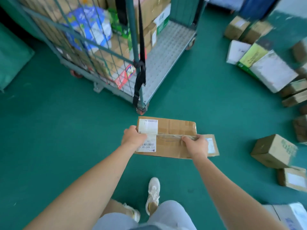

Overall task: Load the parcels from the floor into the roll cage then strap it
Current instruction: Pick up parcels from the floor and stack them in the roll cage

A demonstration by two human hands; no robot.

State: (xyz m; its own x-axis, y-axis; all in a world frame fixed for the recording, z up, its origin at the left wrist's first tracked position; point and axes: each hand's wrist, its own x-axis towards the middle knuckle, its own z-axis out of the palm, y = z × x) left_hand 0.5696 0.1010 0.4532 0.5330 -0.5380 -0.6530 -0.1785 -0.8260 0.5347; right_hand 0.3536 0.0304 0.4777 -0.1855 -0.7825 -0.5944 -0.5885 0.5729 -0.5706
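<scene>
Floor: green, with an open stretch from the person's feet up to the cage's near corner and away to the left.

Roll cage: stands ahead and left, with its mesh side toward the left. Its open front faces right. The right half of the perforated deck is bare up to its front edge. The near corner caster sits just beyond the held parcel's far edge.

Cage load: brown cartons stacked at the back and left, a blue-and-white pack against the mesh, and a red packet low at the near corner.

Black strap: hangs loose down the corner post, knotted low.

Floor parcels: heaped along the right edge, brown and white, some tilted. One brown box sits nearer the person.

Flat cardboard parcel: held level in the air, in front of the cage corner.

Small labelled parcel: shows under its right end. Held or lying on the floor, cannot tell.

Left grip: fingers curled round the flat parcel's left edge, over the white label.

Right grip: closed on its right end, thumb on the tape seam.
</scene>
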